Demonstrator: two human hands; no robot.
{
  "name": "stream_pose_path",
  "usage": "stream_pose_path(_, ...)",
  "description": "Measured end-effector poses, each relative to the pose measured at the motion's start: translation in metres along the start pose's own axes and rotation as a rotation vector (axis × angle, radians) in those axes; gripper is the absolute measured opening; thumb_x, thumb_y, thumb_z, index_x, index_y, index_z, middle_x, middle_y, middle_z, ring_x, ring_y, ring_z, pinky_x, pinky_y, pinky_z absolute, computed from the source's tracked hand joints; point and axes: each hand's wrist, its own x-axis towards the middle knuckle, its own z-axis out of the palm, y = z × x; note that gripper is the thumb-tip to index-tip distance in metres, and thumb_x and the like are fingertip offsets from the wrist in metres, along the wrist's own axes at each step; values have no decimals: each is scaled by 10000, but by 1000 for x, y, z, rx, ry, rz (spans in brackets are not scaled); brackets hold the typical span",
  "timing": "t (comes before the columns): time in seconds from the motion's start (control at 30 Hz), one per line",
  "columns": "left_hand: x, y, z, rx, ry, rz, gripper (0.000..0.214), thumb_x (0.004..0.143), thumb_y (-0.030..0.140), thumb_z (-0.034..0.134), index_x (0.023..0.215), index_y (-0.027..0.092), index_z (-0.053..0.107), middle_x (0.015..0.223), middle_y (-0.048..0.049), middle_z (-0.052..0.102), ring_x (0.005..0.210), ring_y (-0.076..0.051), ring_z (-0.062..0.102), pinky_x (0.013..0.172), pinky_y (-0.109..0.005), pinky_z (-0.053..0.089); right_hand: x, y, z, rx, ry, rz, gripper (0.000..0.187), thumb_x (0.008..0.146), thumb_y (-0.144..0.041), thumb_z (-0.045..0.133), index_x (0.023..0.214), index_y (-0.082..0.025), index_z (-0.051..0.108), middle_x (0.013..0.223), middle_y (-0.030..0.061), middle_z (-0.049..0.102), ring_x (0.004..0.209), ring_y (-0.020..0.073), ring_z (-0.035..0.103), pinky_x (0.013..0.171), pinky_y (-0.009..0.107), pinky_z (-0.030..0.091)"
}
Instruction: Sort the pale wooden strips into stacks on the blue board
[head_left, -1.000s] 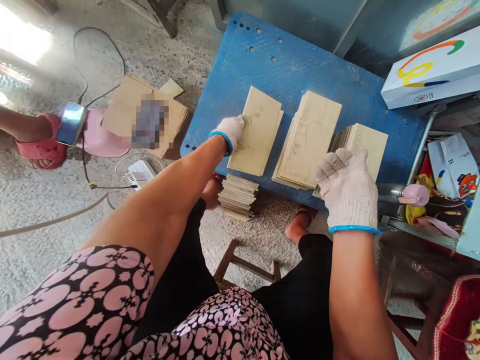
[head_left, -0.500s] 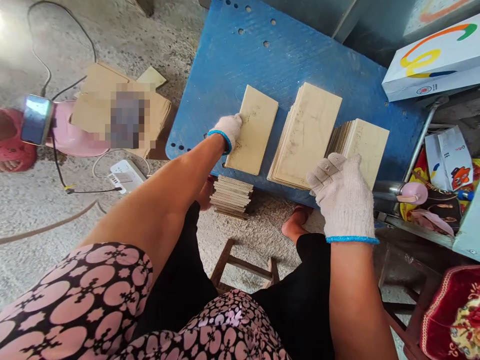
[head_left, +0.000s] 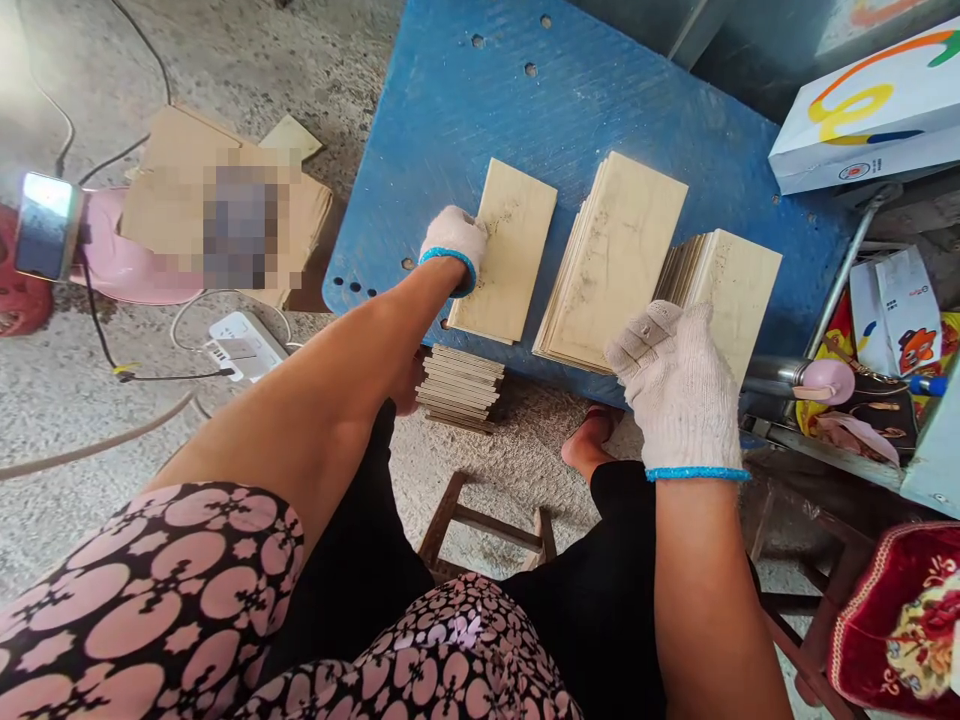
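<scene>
Both my hands wear white knit gloves with blue cuffs. My left hand grips the left edge of a thin pale wooden panel lying on the blue board. My right hand is closed round the near end of a stack of similar panels tilted up on edge at the right. Between them a flat pile of panels rests on the board. A smaller stack of panels sits on the floor under the board's near edge.
Flattened cardboard, a pink stool with a phone, a power strip and cables lie on the concrete floor at left. A white printed box and cluttered shelf stand at right. A wooden stool frame is between my legs.
The loose panels under my left hand have been squared into one neat piece. The view has shifted slightly; my right hand keeps its hold on the tilted stack.
</scene>
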Motion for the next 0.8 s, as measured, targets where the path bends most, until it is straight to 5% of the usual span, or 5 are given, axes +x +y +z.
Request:
stream_pose_path(0.2, -4, 0, -11, 91, -83, -2, 318, 920, 299, 512, 1120, 160, 716, 1222, -121, 683, 1217, -308, 602, 1037, -377, 462, 0, 3, 2, 1, -2, -2, 428, 853, -621, 676, 862, -196, 626, 697, -6, 690, 616, 131, 682, 580, 243, 586)
stream_pose_path(0.47, -39, 15, -14, 62, 66, 6, 467, 924, 432, 542, 1345, 230, 542, 1363, -102, 580, 1225, -262, 549, 994, -416, 469, 1, 6, 1, -12, -15, -3, 450, 835, -634, 689, 908, -194, 627, 720, -3, 690, 643, 136, 690, 572, 237, 584)
stream_pose_path(0.63, -44, 14, -17, 244, -51, 175, 400, 886, 397, 532, 1219, 213, 654, 1304, -141, 608, 1226, -350, 549, 988, -490, 477, 1, 6, 1, -12, -21, -4, 456, 828, -641, 691, 912, -197, 627, 719, -7, 686, 643, 134, 684, 585, 241, 588)
stream_pose_path(0.8, -35, 5, -25, 318, -144, 176, 370, 844, 360, 569, 1126, 173, 719, 1197, -175, 646, 1264, -432, 512, 1059, -598, 411, -1, 4, 1, 8, -35, 1, 447, 820, -632, 705, 897, -199, 626, 719, -9, 689, 650, 131, 687, 608, 242, 591)
